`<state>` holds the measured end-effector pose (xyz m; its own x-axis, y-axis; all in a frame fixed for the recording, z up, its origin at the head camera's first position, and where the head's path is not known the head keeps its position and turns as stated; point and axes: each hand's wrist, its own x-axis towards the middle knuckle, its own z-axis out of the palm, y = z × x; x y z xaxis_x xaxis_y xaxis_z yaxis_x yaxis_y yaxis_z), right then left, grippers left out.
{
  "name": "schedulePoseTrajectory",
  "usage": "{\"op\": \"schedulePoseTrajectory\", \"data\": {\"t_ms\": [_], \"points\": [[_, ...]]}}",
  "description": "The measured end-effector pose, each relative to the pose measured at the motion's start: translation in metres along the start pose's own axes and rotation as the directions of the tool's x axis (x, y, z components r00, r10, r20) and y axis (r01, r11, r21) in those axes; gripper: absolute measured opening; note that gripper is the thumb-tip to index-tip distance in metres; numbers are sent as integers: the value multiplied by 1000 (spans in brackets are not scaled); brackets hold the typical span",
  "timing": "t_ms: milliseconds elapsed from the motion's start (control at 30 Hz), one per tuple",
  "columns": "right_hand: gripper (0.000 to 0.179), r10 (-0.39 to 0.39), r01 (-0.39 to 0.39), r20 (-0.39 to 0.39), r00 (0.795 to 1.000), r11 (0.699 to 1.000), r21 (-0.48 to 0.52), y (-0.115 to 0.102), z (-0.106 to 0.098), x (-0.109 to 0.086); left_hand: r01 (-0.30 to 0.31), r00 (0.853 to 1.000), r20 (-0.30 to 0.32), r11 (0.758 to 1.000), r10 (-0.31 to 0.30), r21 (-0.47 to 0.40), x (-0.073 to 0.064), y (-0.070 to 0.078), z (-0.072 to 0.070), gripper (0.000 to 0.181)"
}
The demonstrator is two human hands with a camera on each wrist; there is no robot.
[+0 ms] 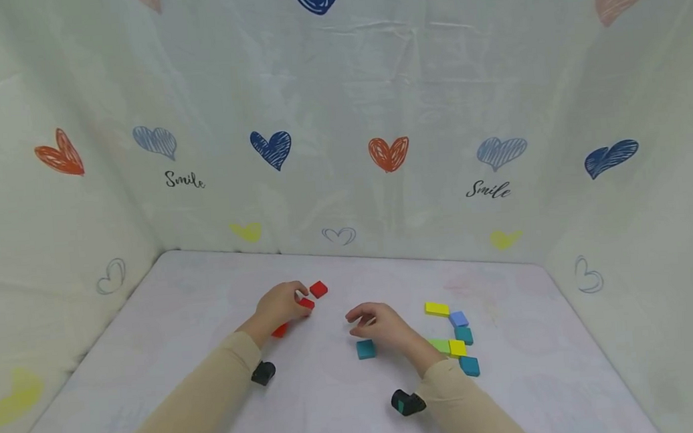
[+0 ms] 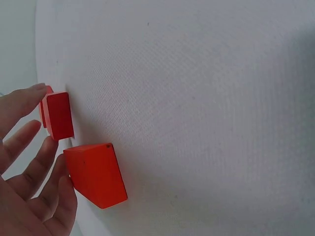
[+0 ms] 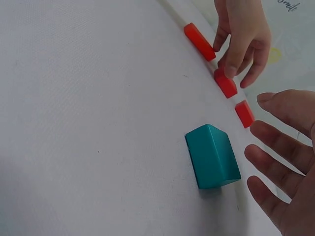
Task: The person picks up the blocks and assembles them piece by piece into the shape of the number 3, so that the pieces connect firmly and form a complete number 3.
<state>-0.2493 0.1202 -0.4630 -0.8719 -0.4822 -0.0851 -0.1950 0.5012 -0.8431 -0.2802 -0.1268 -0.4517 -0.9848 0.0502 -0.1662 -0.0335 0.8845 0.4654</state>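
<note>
Red blocks [image 3: 200, 42] flank the block [image 3: 226, 85] the left hand [image 3: 244, 39] pinches.

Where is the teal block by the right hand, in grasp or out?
Out: the teal block sits on the table, with a gap between it and the right hand in the right wrist view.

Table [image 1: 312, 420]: three blocks [image 1: 307, 304] left, lone block [image 1: 366, 349] between, block cluster [image 1: 457, 348] right.

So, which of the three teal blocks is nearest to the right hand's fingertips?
The lone teal block, leftmost in the head view; the other two lie beside other-coloured blocks.
</note>
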Motion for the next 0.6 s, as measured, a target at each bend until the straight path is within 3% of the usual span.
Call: {"op": "schedulePoseTrajectory", "data": {"t_ms": [600], "points": [[24, 25, -25, -16, 1000, 1000, 6, -1, 4, -2, -10, 999, 41, 1000, 11, -22, 1, -3, 1, 40]]}}
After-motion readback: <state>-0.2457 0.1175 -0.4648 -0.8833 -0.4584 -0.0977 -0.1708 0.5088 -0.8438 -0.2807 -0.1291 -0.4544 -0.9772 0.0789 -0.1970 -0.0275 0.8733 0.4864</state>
